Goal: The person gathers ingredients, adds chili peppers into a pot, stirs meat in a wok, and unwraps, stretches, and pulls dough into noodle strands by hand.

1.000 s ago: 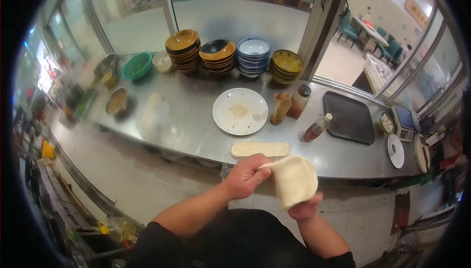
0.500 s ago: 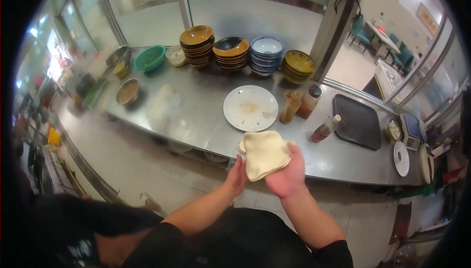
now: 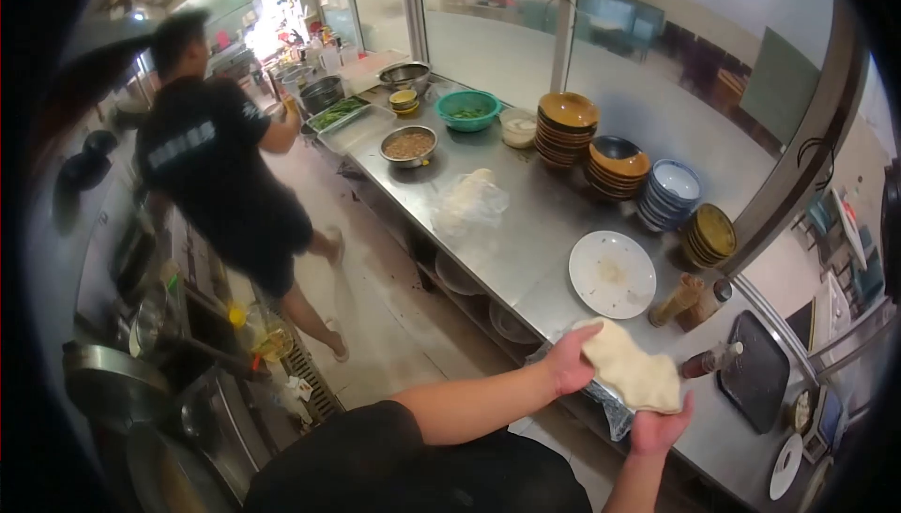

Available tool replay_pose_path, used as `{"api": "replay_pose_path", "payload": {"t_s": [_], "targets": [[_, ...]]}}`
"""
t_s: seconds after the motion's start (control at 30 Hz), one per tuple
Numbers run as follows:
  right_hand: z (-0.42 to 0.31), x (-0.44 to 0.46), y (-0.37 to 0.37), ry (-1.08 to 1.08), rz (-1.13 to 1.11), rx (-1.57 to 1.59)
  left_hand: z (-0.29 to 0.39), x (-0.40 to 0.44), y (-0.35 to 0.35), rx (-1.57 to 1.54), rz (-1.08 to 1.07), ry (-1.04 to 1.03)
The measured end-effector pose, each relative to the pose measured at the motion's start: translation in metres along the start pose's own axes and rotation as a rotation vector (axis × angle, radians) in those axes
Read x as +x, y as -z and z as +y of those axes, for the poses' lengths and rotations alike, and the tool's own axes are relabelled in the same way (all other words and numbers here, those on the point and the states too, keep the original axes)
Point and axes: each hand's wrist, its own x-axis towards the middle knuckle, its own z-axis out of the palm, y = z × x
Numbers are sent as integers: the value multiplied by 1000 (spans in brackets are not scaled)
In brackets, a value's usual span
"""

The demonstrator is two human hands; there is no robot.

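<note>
A pale, soft sheet of dough (image 3: 631, 369) is held at the near edge of the steel counter, its outline wavy and longer than it is wide. My left hand (image 3: 570, 361) grips its left end, with the thumb on top. At the opposite end my right hand (image 3: 660, 428) holds the lower right edge, fingers partly hidden under the dough. Just beyond it lies a white plate (image 3: 612, 275) with brownish smears and crumbs. A bottle of dark liquid (image 3: 710, 361) stands close to the dough's right side.
Along the glass stand stacked bowls (image 3: 563, 133), a green basin (image 3: 468, 111) and a metal bowl of brown filling (image 3: 409, 146). A clear plastic bag (image 3: 469, 203) lies mid-counter. A black tray (image 3: 754, 372) is at right. A co-worker (image 3: 221, 156) is in the aisle beside the stoves.
My view has swung left, bringing the co-worker and stoves in. The dough, earlier resting on my right hand with my left beside it, is now held at both ends and looks longer.
</note>
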Motion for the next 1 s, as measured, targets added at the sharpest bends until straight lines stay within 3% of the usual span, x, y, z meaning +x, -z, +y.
{"api": "replay_pose_path", "payload": {"t_s": [0.07, 0.2, 0.27, 0.5, 0.6, 0.67, 0.7, 0.77, 0.9, 0.97, 1.0], "targets": [[3, 3, 36, -35, 157, -120, -3, 3, 21, 54, 279, 145], [13, 10, 37, -13, 266, -130, 0, 12, 38, 108, 306, 105], [12, 14, 41, 100, 408, -197, 4, 15, 43, 116, 327, 44], [2, 16, 96, 1, 393, -45, 0, 20, 105, 75, 430, 13], [-7, 13, 125, -1, 318, -132, -1, 10, 81, 64, 466, 35], [8, -6, 95, 346, -86, -1512, -2, 16, 84, 58, 439, 58], [7, 1, 89, 357, -107, -1500, -1, 15, 79, 76, 446, 50], [1, 2, 81, -9, 324, -90, 0, 14, 78, 80, 466, 47], [6, -6, 71, 36, 427, -238, -2, 17, 89, 76, 437, 92], [9, -8, 81, 285, 4, -1527, -2, 14, 88, 84, 393, 110], [9, -6, 90, 272, 4, -1531, -3, 11, 85, 76, 400, 106]]}}
